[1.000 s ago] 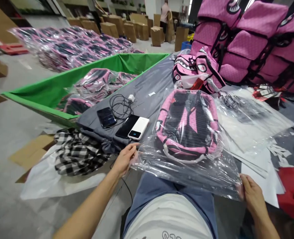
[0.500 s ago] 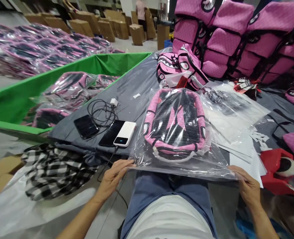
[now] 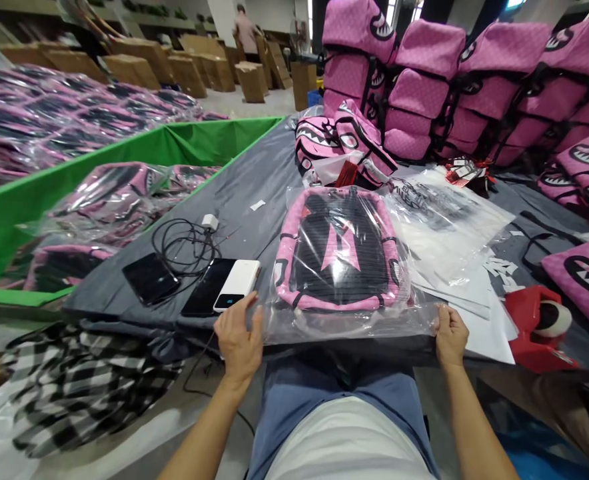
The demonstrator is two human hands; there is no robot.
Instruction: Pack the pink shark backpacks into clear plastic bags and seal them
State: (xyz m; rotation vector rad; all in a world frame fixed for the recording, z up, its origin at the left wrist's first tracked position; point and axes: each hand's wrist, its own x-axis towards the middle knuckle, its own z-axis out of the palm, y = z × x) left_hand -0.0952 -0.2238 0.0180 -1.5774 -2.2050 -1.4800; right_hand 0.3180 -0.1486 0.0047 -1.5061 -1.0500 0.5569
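Note:
A pink and black backpack (image 3: 342, 250) lies on the table inside a clear plastic bag (image 3: 334, 327), its back panel and straps facing up. The bag's open-looking edge stretches flat along the table's front edge. My left hand (image 3: 239, 340) is beside the bag's near left corner, thumb and fingers apart, holding nothing that I can see. With fingers closed, my right hand (image 3: 449, 337) pinches the bag's near right corner. A white power bank (image 3: 238, 285) and a dark phone (image 3: 199, 293) lie just beyond my left hand.
Left of the table, a green-walled bin (image 3: 174, 143) contains bagged backpacks. Pink backpacks (image 3: 419, 93) are stacked at the back right. Plastic bags (image 3: 449, 207) and a red tape dispenser (image 3: 537, 327) lie to the right; a cable (image 3: 184, 243) and another phone (image 3: 149, 277) to the left.
My left hand has let go of the bag's left corner and risen toward the power bank. My right hand has moved inward and up with the right corner, and the bag edge now lies flatter.

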